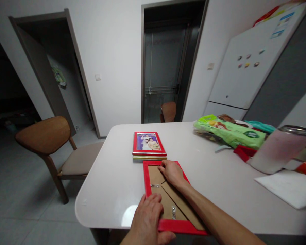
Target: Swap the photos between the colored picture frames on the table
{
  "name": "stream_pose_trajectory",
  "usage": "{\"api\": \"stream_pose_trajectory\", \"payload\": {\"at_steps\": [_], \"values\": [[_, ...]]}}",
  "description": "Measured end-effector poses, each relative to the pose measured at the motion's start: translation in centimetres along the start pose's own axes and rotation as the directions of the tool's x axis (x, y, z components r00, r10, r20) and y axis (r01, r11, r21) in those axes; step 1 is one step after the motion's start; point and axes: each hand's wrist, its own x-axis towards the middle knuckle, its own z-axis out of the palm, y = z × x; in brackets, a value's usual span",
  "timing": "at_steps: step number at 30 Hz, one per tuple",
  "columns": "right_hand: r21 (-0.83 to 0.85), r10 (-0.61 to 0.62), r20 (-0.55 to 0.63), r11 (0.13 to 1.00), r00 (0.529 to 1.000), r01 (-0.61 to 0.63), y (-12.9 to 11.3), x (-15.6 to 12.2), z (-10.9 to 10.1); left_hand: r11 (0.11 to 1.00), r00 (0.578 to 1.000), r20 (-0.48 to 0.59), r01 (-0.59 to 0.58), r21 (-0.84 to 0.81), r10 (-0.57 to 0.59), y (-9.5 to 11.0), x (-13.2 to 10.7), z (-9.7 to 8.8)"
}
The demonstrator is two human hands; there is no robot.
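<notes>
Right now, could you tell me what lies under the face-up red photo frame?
Beneath the face-up red photo frame, a gold frame shows only its edge; its face is covered.

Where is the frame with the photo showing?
The photo frame lies on the table, middle of the head view, just beyond the face-down frame under the left hand and right hand, left of the green packet.

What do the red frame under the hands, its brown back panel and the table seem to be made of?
The red frame looks like plastic or lacquered wood: smooth, glossy. Its back panel seems fibreboard or cardboard: matte brown, with small metal clips. The table has a hard white top, perhaps stone or laminate; it reflects light near the edge.
</notes>
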Motion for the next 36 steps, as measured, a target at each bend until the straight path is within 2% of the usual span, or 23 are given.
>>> {"api": "stream_pose_trajectory", "payload": {"at_steps": [4,9,13,15,17,19,20,21,22,24,25,27,30,32,34,36], "values": [[0.009,0.059,-0.025,0.998,0.998,-0.059,0.1,0.5,0.1,1.0,0.998,0.055,0.004,0.012,-0.005,0.2,0.1,-0.3],[0.11,-0.01,-0.041,0.994,0.999,0.014,-0.1,-0.2,-2.0,0.997,0.996,0.083,0.014,0.072,-0.02,1.2,0.9,0.1],[0.214,-0.046,-0.086,0.975,0.995,0.063,2.4,-2.2,-4.7,0.996,0.994,0.109,-0.031,0.089,0.022,2.1,1.7,1.0],[0.386,0.036,-0.111,0.922,0.993,0.01,4.6,-3.6,-5.8,0.997,0.991,0.128,-0.045,0.07,0.035,2.5,1.9,1.0],[0.617,0.215,-0.085,0.778,0.973,-0.118,6.3,-5.3,-6.5,0.997,0.992,0.106,-0.068,0.026,0.065,2.9,1.9,0.7],[0.803,0.358,0.013,0.553,0.934,-0.223,6.9,-7.3,-6.8,0.992,0.994,0.015,-0.108,-0.059,0.109,3.7,2.1,0.1],[0.87,0.365,0.073,0.432,0.928,-0.238,6.6,-8.3,-6.8,0.985,0.992,-0.057,-0.122,-0.124,0.115,4.2,2.2,-0.1],[0.918,0.333,0.135,0.312,0.933,-0.245,5.9,-9.2,-6.7,0.97,0.986,-0.133,-0.131,-0.205,0.105,4.8,2.4,-0.3],[0.951,0.241,0.181,0.203,0.954,-0.232,5.0,-10.0,-6.5,0.945,0.976,-0.202,-0.141,-0.297,0.082,5.4,2.6,-0.3],[0.947,0.099,0.319,-0.001,0.943,-0.321,2.8,-11.2,-6.1,0.864,0.956,-0.294,-0.163,-0.477,0.018,6.7,3.1,0.1],[0.935,0.063,0.35,-0.074,0.934,-0.346,1.8,-11.5,-5.9,0.818,0.95,-0.313,-0.175,-0.548,-0.007,7.3,3.4,0.4],[0.929,0.094,0.347,-0.168,0.933,-0.329,0.7,-11.7,-5.5,0.744,0.943,-0.33,-0.193,-0.639,-0.038,8.3,4.2,0.9],[0.952,0.288,0.279,-0.208,0.916,-0.225,1.8,-11.2,-5.6,0.64,0.929,-0.353,-0.205,-0.74,-0.112,9.4,5.7,0.5],[0.968,0.394,0.237,-0.171,0.888,-0.183,4.0,-10.6,-6.1,0.542,0.925,-0.352,-0.225,-0.81,-0.143,9.8,7.0,-0.5],[0.982,0.449,0.184,-0.055,0.874,-0.178,6.9,-10.0,-6.9,0.439,0.944,-0.304,-0.22,-0.871,-0.128,9.7,8.5,-1.1],[0.964,0.482,0.164,0.109,0.861,-0.244,10.0,-9.2,-7.8,0.384,0.966,-0.234,-0.177,-0.906,-0.108,9.3,9.7,-0.8]]}}
